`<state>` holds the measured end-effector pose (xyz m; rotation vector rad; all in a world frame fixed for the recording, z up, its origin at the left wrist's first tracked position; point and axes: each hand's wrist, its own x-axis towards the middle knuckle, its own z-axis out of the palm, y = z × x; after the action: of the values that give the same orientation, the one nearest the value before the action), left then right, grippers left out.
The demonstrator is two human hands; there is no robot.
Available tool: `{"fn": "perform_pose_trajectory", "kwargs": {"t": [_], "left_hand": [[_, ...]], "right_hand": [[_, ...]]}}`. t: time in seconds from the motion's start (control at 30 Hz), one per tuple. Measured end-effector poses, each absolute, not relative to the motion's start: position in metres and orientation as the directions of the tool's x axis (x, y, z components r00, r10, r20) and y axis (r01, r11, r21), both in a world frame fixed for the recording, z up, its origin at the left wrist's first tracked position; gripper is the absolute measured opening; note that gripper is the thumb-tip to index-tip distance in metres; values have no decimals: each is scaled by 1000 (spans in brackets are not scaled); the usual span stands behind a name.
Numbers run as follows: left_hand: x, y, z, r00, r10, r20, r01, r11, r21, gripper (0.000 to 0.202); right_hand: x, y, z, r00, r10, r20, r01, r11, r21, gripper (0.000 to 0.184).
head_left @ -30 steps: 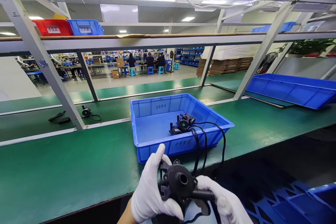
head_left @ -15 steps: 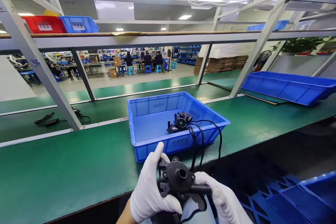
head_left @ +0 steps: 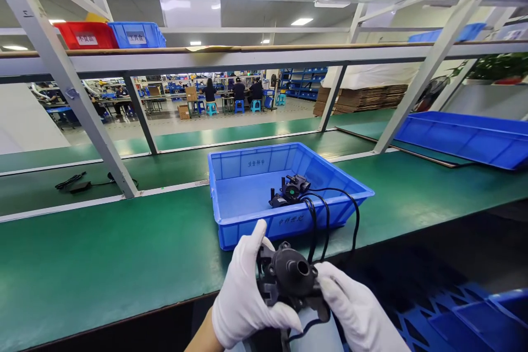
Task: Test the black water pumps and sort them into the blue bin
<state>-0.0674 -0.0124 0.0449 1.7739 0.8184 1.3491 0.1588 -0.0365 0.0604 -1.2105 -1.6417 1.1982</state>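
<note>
A black water pump (head_left: pixel 290 272) with a round housing and a short open spout is held up in front of me, short of the bench edge. My left hand (head_left: pixel 247 291), in a white glove, grips it from the left with thumb and fingers around its body. From the right, my gloved right hand (head_left: pixel 350 300) closes on the pump's side, covering the side pipe. Just beyond is a blue bin (head_left: pixel 247 225) on the green bench. Several similar black pumps (head_left: pixel 292 189) lie inside it, their black cables (head_left: pixel 326 220) hanging over the front rim.
A larger blue tray (head_left: pixel 466 137) sits on the bench at right. A black power adapter (head_left: pixel 80 187) with its cord lies behind the left post. Red (head_left: pixel 86 36) and blue (head_left: pixel 138 34) boxes stand on the overhead shelf. Blue crates (head_left: pixel 474 319) are low at right. People sit in the background.
The view has shifted slightly, so the scene sits further right. The pump has tilted, its spout now pointing more to the right, and my right fingers have closed further over its side pipe.
</note>
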Motion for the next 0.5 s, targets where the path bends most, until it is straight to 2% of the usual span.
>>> {"fn": "perform_pose_trajectory", "kwargs": {"t": [0.07, 0.13, 0.17, 0.23, 0.3, 0.33, 0.43, 0.47, 0.5], "left_hand": [[-73, -14, 41, 236, 796, 558, 59, -585, 809, 147], [-82, -16, 38, 200, 767, 610, 54, -630, 774, 153], [-86, -16, 36, 159, 760, 630, 46, -644, 764, 151], [-94, -16, 35, 50, 754, 655, 37, -657, 753, 131], [-96, -18, 34, -10, 774, 634, 44, -633, 773, 105], [-93, -20, 35, -2, 796, 605, 53, -604, 795, 101], [-78, -27, 42, 109, 883, 457, 89, -467, 880, 120], [-73, -29, 45, 140, 904, 405, 78, -418, 905, 117], [-68, -29, 49, 155, 919, 363, 65, -376, 924, 105]], "right_hand": [[155, -35, 72, -260, 959, 116, 270, 188, -944, 61], [155, -33, 82, -329, 900, 285, 244, 373, -895, 55], [157, -33, 85, -360, 860, 361, 230, 457, -859, 51], [161, -32, 88, -406, 804, 434, 211, 545, -811, 46], [162, -31, 86, -407, 817, 407, 195, 514, -836, 49], [161, -30, 84, -385, 845, 370, 190, 465, -864, 53], [147, -25, 83, -242, 945, 221, 220, 275, -936, 66], [141, -23, 86, -212, 963, 166, 233, 215, -949, 69], [135, -21, 91, -199, 973, 115, 230, 161, -960, 72]]}}
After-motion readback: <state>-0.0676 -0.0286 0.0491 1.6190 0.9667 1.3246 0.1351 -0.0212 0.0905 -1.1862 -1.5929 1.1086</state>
